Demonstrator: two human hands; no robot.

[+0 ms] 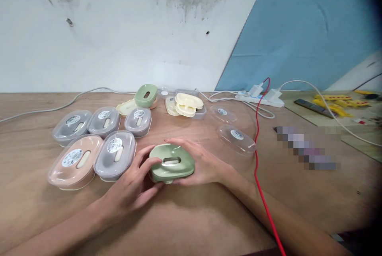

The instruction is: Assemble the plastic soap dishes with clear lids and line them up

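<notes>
Container (176, 171) between both hands (204, 162)

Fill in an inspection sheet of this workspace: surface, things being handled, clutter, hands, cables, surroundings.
Surface: brown wood-look table.
Things being handled: one green box with a slot in its top; whether it rests on the table, cannot tell.
Clutter: four grey boxes and a pink box under clear covers at left; a second green piece and cream pieces behind; two loose clear lids at right; yellow items farther right.
Hands: left hand and right hand grip opposite ends of the green box.
Cables: red cable crossing before the right forearm; white power strip at the back.
Surroundings: stained white wall, blue sheet.
</notes>
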